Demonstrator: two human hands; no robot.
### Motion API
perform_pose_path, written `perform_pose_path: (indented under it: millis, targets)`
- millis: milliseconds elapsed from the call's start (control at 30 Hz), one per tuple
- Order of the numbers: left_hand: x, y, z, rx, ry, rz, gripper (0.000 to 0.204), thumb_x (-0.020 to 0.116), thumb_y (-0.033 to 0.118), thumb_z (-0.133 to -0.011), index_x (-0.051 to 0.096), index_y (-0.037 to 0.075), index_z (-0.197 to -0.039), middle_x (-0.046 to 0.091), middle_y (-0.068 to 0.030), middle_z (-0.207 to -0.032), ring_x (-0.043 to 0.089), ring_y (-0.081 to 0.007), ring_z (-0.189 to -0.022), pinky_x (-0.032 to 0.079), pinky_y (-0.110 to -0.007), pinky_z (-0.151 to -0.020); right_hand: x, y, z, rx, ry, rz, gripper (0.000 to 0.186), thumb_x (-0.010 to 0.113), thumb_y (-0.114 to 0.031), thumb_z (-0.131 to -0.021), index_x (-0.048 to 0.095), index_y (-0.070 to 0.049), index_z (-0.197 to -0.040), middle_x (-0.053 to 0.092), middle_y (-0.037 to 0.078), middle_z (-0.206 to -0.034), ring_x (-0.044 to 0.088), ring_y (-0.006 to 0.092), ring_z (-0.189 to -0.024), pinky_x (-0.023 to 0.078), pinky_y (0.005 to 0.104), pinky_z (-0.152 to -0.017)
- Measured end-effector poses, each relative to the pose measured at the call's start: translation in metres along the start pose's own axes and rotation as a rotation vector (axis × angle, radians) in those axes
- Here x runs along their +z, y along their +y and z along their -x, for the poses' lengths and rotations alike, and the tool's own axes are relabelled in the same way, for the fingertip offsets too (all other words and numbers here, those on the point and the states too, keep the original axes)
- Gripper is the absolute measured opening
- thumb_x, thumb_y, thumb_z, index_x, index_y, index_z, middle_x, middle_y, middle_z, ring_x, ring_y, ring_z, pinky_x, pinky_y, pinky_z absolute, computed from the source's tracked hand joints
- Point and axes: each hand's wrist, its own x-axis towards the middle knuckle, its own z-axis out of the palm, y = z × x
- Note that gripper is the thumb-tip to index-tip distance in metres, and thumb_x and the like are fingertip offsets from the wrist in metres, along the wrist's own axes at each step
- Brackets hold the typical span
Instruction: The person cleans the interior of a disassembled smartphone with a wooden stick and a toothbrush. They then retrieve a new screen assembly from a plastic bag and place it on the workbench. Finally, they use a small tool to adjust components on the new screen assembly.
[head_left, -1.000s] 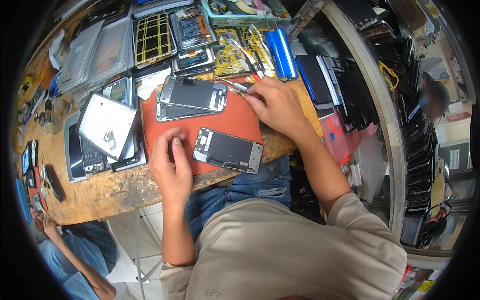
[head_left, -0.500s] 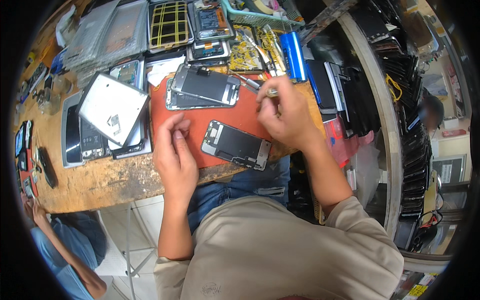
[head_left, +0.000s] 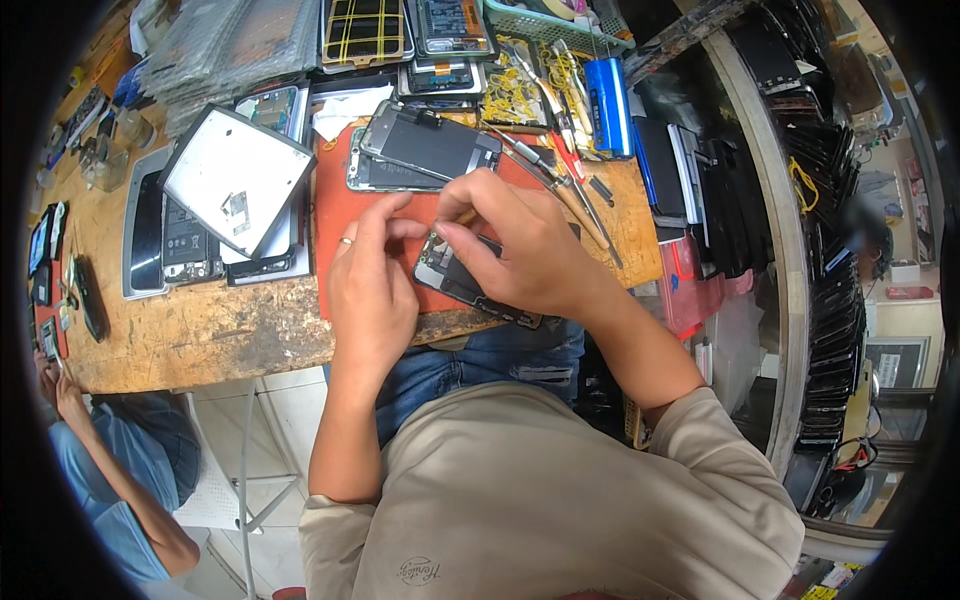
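A phone screen assembly, back side up with a dark panel and silver end plate, lies on the red mat near the table's front edge. Over its upper left end, my right hand is closed in a pinch. What it grips is mostly hidden; only a small brownish bit shows between the fingers. My left hand, wearing a ring, rests beside the assembly's left end, its fingers loosely bent and apart, fingertips close to my right thumb. Two more phone screen parts lie overlapped behind my hands.
Tweezers and thin tools lie on the wooden table to the right, by a blue cylinder. A white panel tops stacked phones at left. Behind are bubble-wrap sheets and a green basket. Another person's arm shows lower left.
My right hand has come down and left from above the mat onto the phone screen assembly. My left hand's fingers have moved toward it. The view has shifted slightly.
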Motion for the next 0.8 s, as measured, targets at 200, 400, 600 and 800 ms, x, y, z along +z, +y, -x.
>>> perform_pose_path:
  millis: [200,400,600,800]
  targets:
    - [0.0,0.002,-0.002,-0.007,-0.034,0.002,0.057,0.049,-0.019,-0.088,0.065,0.004,-0.138,0.078,-0.016,-0.102,0.073,-0.0367,-0.099,0.057,-0.048,-0.085,0.003,0.004,-0.004,0.007,-0.048,0.022,0.023,0.074,0.006,-0.097,0.064,0.002,-0.117,0.076,0.016,-0.101,0.081,0.0283,-0.091,0.064,0.0359,-0.08]
    - [0.0,0.002,-0.001,0.017,-0.039,-0.025,0.056,0.046,-0.019,-0.089,0.065,0.001,-0.138,0.077,-0.0174,-0.103,0.074,-0.0343,-0.094,0.058,-0.045,-0.084,0.001,-0.001,-0.011,-0.05,-0.084,0.052,0.026,0.072,0.006,-0.096,0.066,0.002,-0.121,0.076,0.017,-0.103,0.08,0.033,-0.094,0.063,0.0386,-0.081]
    - [-0.001,-0.001,-0.001,0.047,-0.024,-0.046,0.054,0.045,-0.018,-0.09,0.064,-0.001,-0.138,0.075,-0.018,-0.102,0.074,-0.0327,-0.092,0.057,-0.044,-0.083,-0.001,-0.004,-0.013,-0.028,-0.12,0.083,0.032,0.071,0.007,-0.094,0.068,0.001,-0.125,0.076,0.017,-0.104,0.079,0.0356,-0.093,0.062,0.0416,-0.079]
    - [0.0,0.0,0.0,0.032,-0.012,-0.037,0.051,0.046,-0.017,-0.092,0.066,-0.001,-0.136,0.074,-0.0184,-0.102,0.073,-0.0325,-0.091,0.057,-0.043,-0.083,0.0,-0.005,-0.018,-0.064,-0.11,0.091,0.027,0.072,0.006,-0.095,0.07,0.001,-0.121,0.077,0.018,-0.104,0.078,0.0361,-0.091,0.062,0.0424,-0.079]
